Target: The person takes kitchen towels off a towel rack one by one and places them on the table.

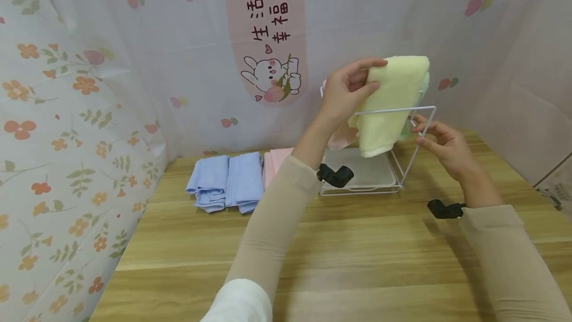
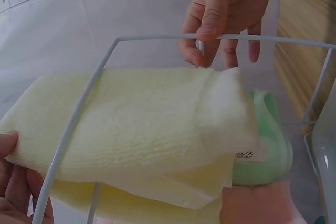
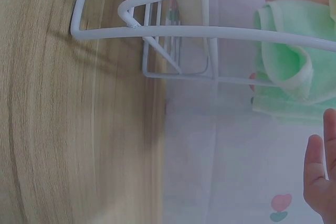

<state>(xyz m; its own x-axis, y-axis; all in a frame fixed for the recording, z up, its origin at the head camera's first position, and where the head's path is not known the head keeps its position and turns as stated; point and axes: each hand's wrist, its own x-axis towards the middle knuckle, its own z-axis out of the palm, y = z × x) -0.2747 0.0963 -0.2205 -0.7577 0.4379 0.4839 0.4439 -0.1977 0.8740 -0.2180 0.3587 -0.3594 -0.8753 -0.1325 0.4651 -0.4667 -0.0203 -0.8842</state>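
My left hand [image 1: 341,94] pinches the edge of a folded pale yellow towel [image 1: 393,103], which stands upright in a white wire rack [image 1: 397,110]. The rack's front wire crosses before the towel. At the rack's right side my right hand [image 1: 447,148] holds the side wire between thumb and fingers; its thumb lies on the wire in the left wrist view. Behind the yellow towel a light green towel [image 2: 270,145] and a pink towel [image 2: 262,203] hang in the rack. Only part of the right hand [image 3: 323,166] shows in the right wrist view.
A whitish tray [image 1: 366,170] lies in the rack's base. Left of the rack, two folded blue towels [image 1: 207,178] and folded pink cloth [image 1: 273,160], partly hidden by my left arm, rest on the wooden table [image 1: 357,252]. A printed curtain [image 1: 178,53] hangs behind.
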